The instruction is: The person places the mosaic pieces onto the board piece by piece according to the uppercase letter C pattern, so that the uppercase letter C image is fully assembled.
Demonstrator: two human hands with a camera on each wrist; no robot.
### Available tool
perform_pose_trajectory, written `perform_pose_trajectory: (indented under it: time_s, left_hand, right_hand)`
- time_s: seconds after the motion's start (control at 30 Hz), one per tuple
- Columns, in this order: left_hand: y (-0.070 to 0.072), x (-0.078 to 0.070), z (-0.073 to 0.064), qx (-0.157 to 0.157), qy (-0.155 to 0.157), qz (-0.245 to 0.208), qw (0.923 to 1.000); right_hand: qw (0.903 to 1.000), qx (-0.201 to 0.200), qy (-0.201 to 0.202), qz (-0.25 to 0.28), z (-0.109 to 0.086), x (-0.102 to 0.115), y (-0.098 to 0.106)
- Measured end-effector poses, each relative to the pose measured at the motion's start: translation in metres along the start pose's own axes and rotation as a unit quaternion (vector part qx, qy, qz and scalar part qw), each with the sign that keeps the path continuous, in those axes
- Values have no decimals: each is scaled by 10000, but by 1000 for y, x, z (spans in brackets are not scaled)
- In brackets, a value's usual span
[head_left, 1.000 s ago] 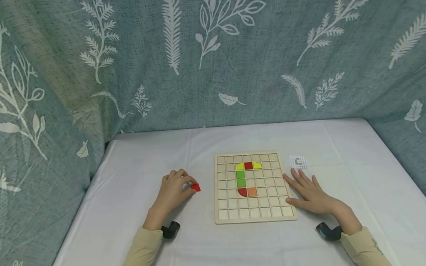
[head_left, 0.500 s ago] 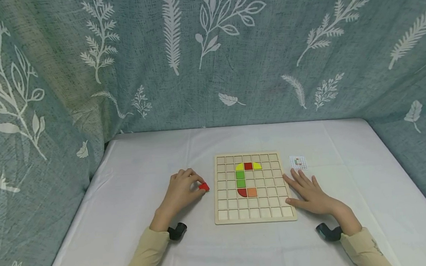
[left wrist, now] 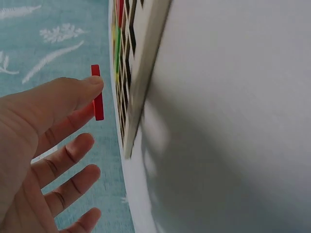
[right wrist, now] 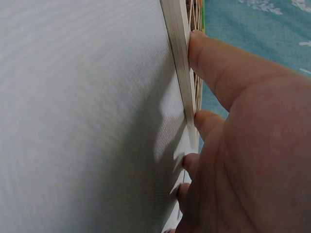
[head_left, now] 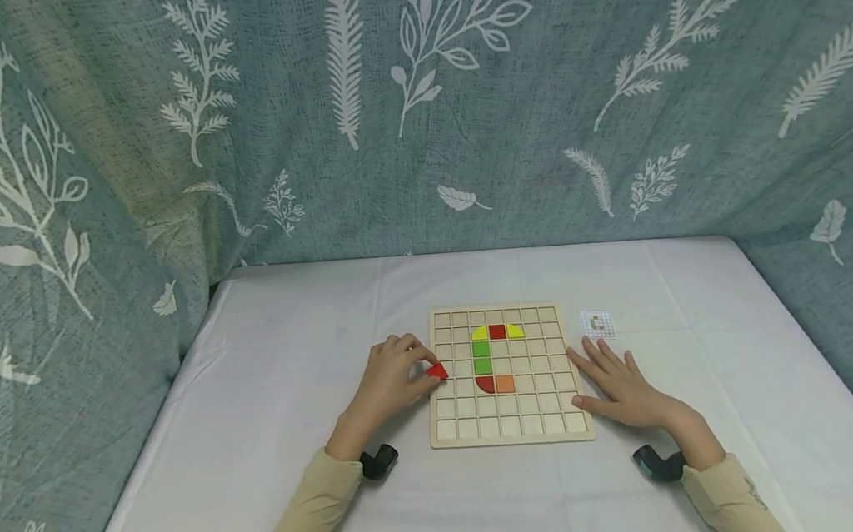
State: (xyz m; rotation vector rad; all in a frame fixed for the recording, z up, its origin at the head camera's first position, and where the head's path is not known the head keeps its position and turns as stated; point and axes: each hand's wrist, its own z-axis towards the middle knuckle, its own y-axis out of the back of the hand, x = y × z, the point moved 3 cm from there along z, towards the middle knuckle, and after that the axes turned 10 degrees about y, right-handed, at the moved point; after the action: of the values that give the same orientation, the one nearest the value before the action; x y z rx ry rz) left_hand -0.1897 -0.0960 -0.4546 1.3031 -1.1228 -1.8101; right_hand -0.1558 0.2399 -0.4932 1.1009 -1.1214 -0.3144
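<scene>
Between thumb and index finger, my left hand (head_left: 393, 377) pinches a flat red tile (head_left: 438, 372) above the left border of the wooden grid board (head_left: 514, 439). In the left wrist view the red tile (left wrist: 98, 92) shows edge-on, raised off the table. My right hand (head_left: 624, 388) lies with fingers spread, its thumb and index fingertip touching the board's right edge. Set in the board's cells are two yellow quarter-round tiles, a dark red square (head_left: 497, 332), two green squares (head_left: 482, 358), a dark red quarter-round (head_left: 486, 385) and an orange square (head_left: 505, 384).
A small printed card (head_left: 597, 324) with a coloured grid pattern lies right of the board, just beyond my right fingertips. White cloth (head_left: 309, 308) covers the table. A blue leaf-patterned curtain (head_left: 389, 177) hangs behind and at both sides.
My left hand has moved right with the red tile, from the bare cloth to over the board's left edge. My right hand and the board have stayed put.
</scene>
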Motion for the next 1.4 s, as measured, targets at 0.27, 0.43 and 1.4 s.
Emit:
perform_pose_trajectory:
  time_s: [0.27,0.43,1.4]
  left_hand:
    - [-4,-16,7,143,-98,-48,9998]
    - [-9,-26,10,222,-202,-93,9995]
    - [-37,-68,18,530,-421,17,9977]
  right_hand:
    - [9998,87,-127,-98,0,0,0]
    - [9998,80,-126,-102,0,0,1]
    - [9996,123,-211,-111,1,0,1]
